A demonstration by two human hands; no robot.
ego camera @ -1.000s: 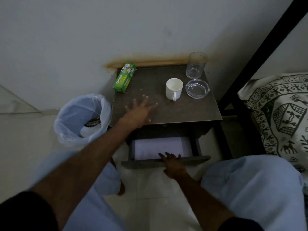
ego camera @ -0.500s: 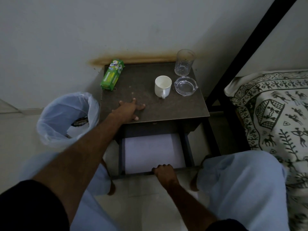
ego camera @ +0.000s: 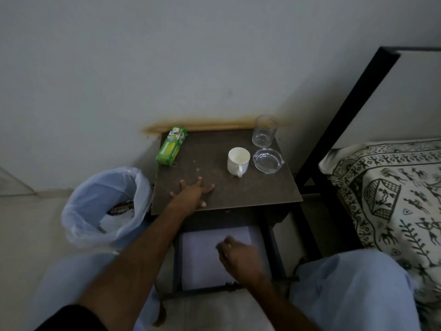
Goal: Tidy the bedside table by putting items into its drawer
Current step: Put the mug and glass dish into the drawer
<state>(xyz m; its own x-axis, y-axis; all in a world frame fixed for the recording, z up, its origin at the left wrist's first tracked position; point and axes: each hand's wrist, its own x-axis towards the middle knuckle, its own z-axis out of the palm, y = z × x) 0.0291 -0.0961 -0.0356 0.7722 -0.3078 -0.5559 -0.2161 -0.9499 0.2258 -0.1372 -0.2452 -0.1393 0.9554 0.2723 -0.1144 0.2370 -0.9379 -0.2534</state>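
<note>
Low in the frame, the drawer (ego camera: pixel 198 261) stands pulled out, pale-lined; the right hand (ego camera: pixel 241 256) hovers blurred over it, fingers loosely curled, holding nothing I can see. Above, the left hand (ego camera: pixel 192 195) lies spread flat on the bedside table (ego camera: pixel 250 189). Farther up: mug (ego camera: pixel 238 160), glass dish (ego camera: pixel 268 160), tumbler (ego camera: pixel 265 131). The green box (ego camera: pixel 171 146) lies upper left, its long axis running toward the wall, print illegible.
</note>
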